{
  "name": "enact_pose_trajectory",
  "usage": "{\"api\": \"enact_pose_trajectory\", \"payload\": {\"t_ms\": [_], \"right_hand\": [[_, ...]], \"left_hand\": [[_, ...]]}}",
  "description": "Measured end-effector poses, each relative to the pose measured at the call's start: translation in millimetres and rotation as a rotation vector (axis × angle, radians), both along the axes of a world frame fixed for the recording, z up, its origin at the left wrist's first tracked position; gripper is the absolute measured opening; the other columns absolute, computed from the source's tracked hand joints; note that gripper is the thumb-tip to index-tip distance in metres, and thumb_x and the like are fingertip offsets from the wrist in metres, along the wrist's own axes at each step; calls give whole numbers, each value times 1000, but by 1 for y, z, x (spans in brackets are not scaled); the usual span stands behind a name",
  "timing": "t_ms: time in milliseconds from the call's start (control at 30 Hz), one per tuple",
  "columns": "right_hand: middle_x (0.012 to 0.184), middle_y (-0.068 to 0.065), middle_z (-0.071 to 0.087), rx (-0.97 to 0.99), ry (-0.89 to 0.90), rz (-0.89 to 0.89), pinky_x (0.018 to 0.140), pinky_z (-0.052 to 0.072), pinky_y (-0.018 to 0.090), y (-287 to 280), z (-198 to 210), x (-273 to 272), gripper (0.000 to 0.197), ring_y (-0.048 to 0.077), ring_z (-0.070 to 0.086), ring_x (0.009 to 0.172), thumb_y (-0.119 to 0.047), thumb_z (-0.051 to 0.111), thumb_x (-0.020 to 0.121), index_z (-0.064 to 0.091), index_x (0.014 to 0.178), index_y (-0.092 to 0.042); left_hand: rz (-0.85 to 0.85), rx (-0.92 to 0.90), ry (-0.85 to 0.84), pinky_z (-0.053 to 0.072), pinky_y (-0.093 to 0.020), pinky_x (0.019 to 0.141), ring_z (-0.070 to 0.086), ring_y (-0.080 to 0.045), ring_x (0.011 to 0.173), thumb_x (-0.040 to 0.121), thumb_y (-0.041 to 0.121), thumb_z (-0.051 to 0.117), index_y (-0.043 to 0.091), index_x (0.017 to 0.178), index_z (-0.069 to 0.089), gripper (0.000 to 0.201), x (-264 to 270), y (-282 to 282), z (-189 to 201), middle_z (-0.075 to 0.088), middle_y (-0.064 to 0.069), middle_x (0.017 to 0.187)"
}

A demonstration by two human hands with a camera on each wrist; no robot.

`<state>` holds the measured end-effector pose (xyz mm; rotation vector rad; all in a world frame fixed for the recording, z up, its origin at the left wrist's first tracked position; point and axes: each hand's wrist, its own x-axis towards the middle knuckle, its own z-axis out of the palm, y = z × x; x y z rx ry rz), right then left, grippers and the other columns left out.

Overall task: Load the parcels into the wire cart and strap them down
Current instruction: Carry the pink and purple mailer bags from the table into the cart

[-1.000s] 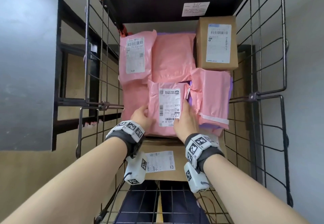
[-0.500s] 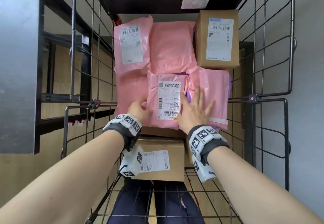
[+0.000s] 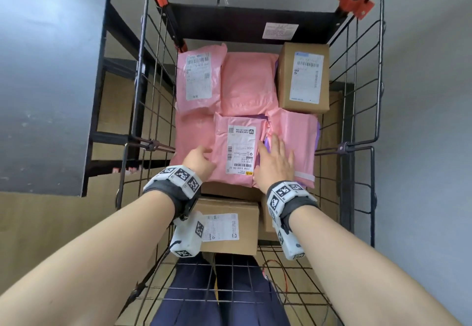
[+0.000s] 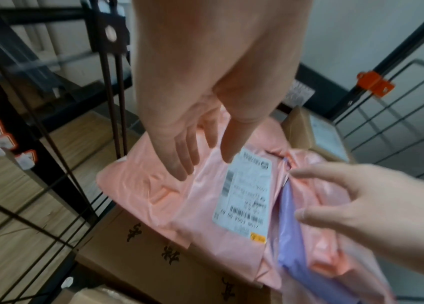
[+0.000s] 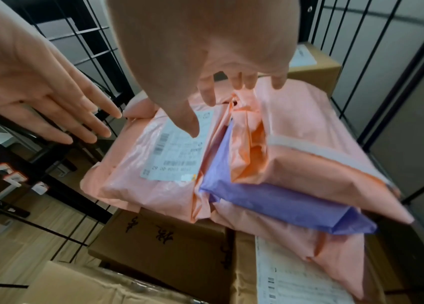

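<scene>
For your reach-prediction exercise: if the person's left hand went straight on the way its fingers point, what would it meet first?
Probably the labelled pink mailer bag: the left hand has straight fingers aimed down at it, just left of its shipping label. Depth is unclear.

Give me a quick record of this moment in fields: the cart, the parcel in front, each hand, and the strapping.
cart: wire cart stacked with pink mailers and cardboard boxes
front parcel: labelled pink mailer on top of the stack, purple mailer beside it
left hand: left hand open, fingers straight, over the mailer's left edge
right hand: right hand open, fingers spread above the mailers
strapping: no strap across the parcels
</scene>
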<state>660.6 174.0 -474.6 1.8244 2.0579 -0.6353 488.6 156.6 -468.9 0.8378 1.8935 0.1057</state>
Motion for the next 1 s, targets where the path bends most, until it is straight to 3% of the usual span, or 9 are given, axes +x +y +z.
{"api": "enact_pose_trajectory", "payload": {"t_ms": [133,233,300,400,500,567,633,833,1000], "right_hand": [[153,11,22,-69,51,-12,112,25,42,-1,43,-17,60,28,26,139,-12,53,85,34,142,-19],[144,10,39,-176,148,-52,106,37,42,-3,80,-42,49,31,43,128,-17,50,90,41,138,-15],[141,11,46,-175,203,-63,101,41,36,-6,108,-63,47,30,49,124,-18,48,92,43,138,-15],[133,13,55,-122,263,-44,80,47,30,-16,152,-100,47,28,58,103,-20,47,92,44,139,-17],[134,12,55,-37,262,5,97,46,37,-32,194,-146,42,30,55,117,-20,47,91,49,133,-17],[135,12,54,6,265,33,102,41,35,-47,219,-182,40,30,50,123,-17,47,92,51,131,-13],[137,11,52,40,265,58,103,36,31,-63,242,-221,40,29,46,127,-16,47,93,50,133,-12],[140,7,48,107,268,157,103,37,32,-104,279,-338,42,24,45,128,-25,48,94,47,135,-18],[139,8,48,134,289,256,103,37,34,-118,300,-425,40,25,46,127,-24,47,94,48,133,-17]], "left_hand": [[-62,96,-1,50,-25,74,61,-22,103,88,4,55,10,127,53,39,-15,-1,50,59,-10,124],[-130,167,29,48,-26,72,61,-19,94,87,2,52,12,121,58,35,-32,-11,88,61,-10,120],[-175,216,36,51,-30,80,61,-22,98,87,2,49,12,119,59,34,-49,-20,115,62,-10,119],[-231,314,82,49,-31,90,60,-25,106,88,4,45,13,116,61,34,-81,-33,156,63,-8,118],[-258,398,144,47,-28,88,60,-25,105,86,7,48,18,114,63,33,-126,-52,199,65,-7,114],[-284,443,203,46,-29,92,58,-27,109,85,8,47,19,117,61,36,-165,-67,223,64,-7,118],[-301,458,253,45,-31,95,57,-26,112,87,9,45,21,121,57,38,-207,-85,243,61,-5,123],[-262,501,347,46,-34,95,56,-24,112,89,14,48,20,122,56,34,-330,-139,287,58,-4,125],[-189,534,413,45,-30,95,56,-22,113,89,12,49,18,122,57,34,-413,-168,310,57,-5,126]]}}
